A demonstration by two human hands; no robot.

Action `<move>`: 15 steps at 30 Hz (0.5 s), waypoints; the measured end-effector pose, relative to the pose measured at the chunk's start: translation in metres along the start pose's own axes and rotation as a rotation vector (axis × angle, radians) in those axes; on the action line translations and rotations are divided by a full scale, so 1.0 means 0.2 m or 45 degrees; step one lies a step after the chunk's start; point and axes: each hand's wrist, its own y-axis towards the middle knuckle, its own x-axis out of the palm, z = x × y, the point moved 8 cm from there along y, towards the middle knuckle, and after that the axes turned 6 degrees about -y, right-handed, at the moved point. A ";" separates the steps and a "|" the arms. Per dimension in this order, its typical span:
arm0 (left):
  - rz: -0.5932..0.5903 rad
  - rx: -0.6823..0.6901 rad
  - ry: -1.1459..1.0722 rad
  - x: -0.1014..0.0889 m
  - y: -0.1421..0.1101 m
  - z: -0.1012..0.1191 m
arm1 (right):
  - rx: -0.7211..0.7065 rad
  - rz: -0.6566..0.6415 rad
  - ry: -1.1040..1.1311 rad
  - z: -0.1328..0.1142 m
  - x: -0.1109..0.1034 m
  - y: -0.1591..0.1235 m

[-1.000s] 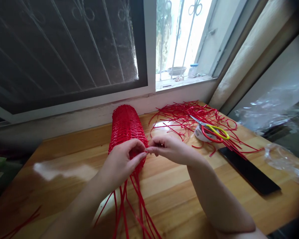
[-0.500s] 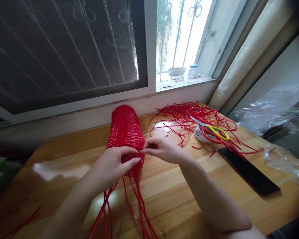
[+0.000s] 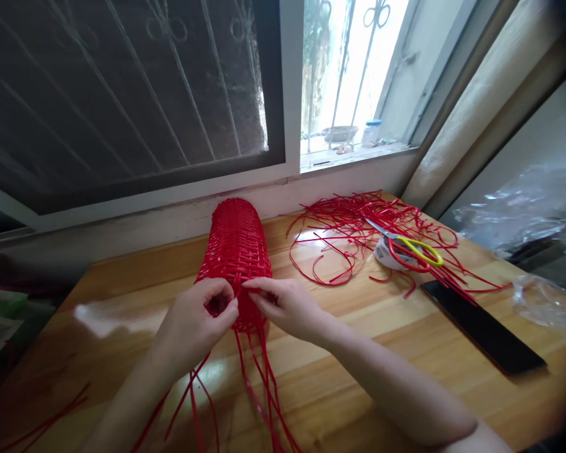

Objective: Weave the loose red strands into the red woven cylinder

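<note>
A red woven basket (image 3: 238, 242), long and rounded, lies on its side with its near end towards me. Loose red strands (image 3: 270, 387) hang from that end over the tabletop. At the near rim, my left hand (image 3: 195, 318) is closed in a pinch, thumb and forefinger on a red strand. Close beside it, my right hand (image 3: 290, 309) also pinches at the weave, fingertips on a strand at the same spot. The fingers partly cover the rim, so how the strands cross there is hidden.
Scissors (image 3: 417, 251) with red and yellow handles rest on a white roll (image 3: 390, 255). Behind them spreads a heap of cut red strands (image 3: 349, 211). A black phone (image 3: 485, 327) lies at the right near clear plastic wrap (image 3: 542, 302). The window wall borders the wooden table (image 3: 358, 384).
My right hand has moved left and slightly down, onto the middle of the basket's rim. My left hand has shifted left, its fingers now curled tighter. The camera view has shifted slightly.
</note>
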 end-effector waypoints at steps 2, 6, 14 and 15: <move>-0.020 -0.018 0.008 -0.01 -0.01 -0.02 | -0.029 0.010 -0.079 -0.01 0.00 -0.01; -0.097 -0.010 -0.023 0.01 -0.02 -0.05 | -0.057 0.001 -0.175 -0.02 0.00 -0.01; -0.198 -0.064 0.064 0.05 0.01 -0.10 | -0.113 -0.113 -0.288 -0.04 0.05 -0.01; -0.211 -0.068 0.080 0.06 0.01 -0.10 | -0.118 -0.119 -0.282 -0.04 0.05 -0.01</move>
